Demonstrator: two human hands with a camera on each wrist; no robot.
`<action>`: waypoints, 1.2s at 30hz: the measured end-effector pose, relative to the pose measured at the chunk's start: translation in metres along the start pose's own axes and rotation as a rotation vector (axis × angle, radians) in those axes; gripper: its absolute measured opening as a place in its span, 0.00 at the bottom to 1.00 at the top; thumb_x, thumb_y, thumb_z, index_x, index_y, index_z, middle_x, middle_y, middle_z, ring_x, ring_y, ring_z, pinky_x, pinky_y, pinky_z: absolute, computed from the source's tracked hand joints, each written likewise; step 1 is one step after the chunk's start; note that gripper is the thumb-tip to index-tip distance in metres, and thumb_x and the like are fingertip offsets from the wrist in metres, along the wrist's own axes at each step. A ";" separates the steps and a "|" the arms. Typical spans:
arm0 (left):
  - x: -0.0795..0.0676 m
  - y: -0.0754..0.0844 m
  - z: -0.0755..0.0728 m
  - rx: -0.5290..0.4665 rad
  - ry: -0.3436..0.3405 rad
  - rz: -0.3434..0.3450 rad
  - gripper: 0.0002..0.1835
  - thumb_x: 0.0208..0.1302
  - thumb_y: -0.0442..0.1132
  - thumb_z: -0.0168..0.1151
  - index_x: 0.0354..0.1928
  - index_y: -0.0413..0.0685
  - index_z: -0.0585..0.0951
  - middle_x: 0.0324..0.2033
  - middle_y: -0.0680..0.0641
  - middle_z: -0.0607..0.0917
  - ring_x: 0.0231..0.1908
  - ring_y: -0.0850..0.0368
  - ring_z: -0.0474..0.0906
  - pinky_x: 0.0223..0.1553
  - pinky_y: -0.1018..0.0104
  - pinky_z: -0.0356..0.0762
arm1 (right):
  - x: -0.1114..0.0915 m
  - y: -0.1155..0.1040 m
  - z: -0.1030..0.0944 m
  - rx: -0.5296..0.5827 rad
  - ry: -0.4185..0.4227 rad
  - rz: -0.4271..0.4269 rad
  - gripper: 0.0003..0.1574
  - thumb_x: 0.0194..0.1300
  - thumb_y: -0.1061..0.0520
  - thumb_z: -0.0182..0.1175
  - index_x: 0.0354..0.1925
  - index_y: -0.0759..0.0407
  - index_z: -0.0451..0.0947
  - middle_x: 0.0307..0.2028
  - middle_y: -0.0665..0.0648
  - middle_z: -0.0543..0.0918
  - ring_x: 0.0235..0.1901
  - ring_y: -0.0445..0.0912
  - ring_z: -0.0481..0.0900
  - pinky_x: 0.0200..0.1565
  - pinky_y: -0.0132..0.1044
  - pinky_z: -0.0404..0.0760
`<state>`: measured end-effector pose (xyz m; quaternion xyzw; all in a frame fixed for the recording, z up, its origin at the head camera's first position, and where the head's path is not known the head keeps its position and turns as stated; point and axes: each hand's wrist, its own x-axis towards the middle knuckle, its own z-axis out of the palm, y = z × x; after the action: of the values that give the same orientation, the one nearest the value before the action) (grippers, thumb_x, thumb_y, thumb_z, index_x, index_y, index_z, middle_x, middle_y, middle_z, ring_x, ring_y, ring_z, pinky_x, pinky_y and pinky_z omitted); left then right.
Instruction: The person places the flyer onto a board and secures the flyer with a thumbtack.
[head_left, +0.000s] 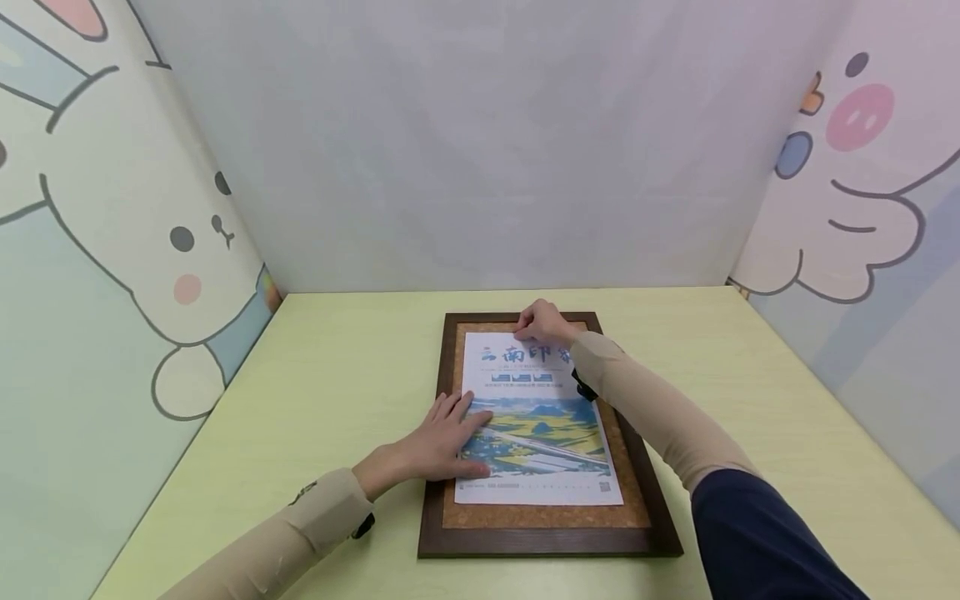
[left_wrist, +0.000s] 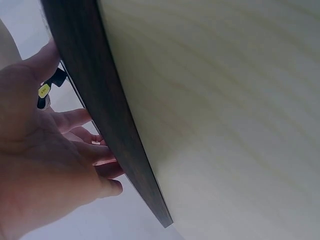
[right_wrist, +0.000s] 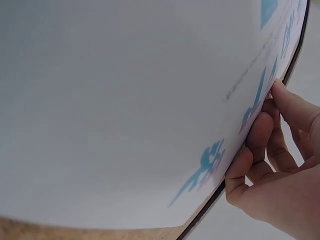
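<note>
A framed cork board (head_left: 637, 500) with a dark brown wooden frame lies on the table, and a printed poster (head_left: 540, 492) rests on it, nearer its left side. The poster has blue Chinese characters at the top and a blue, yellow and white landscape below. My left hand (head_left: 450, 437) lies spread over the board's left side, fingers and thumb reaching onto the poster. At the top edge of the poster, my right hand (head_left: 546, 323) has its fingers curled and holds the edge. In the right wrist view the thumb and fingertips of this hand (right_wrist: 275, 150) meet at that edge.
The pale yellow-green table (head_left: 330, 375) extends on both sides of the board. A grey-white backdrop (head_left: 480, 150) stands behind it. Side panels carry cartoon animals, a rabbit (head_left: 150, 225) at left and a white creature (head_left: 847, 200) at right.
</note>
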<state>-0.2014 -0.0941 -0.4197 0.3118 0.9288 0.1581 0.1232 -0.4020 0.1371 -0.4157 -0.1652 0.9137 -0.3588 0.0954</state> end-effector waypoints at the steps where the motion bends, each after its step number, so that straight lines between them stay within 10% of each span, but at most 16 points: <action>1: 0.000 0.000 0.000 -0.001 -0.001 -0.001 0.42 0.61 0.61 0.61 0.71 0.49 0.62 0.73 0.33 0.52 0.74 0.34 0.43 0.72 0.38 0.37 | 0.000 0.000 0.000 -0.001 -0.007 -0.003 0.06 0.62 0.60 0.65 0.30 0.62 0.84 0.30 0.59 0.84 0.26 0.46 0.75 0.30 0.33 0.71; 36: 0.001 0.005 -0.007 0.007 -0.046 -0.035 0.43 0.60 0.61 0.63 0.72 0.48 0.62 0.74 0.33 0.51 0.75 0.36 0.40 0.73 0.40 0.34 | 0.006 -0.002 -0.006 -0.058 -0.015 0.086 0.10 0.64 0.56 0.64 0.31 0.63 0.81 0.28 0.57 0.81 0.26 0.45 0.76 0.33 0.33 0.73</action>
<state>-0.2016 -0.0911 -0.4117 0.2993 0.9317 0.1453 0.1459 -0.4088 0.1376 -0.4102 -0.1310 0.9292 -0.3267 0.1127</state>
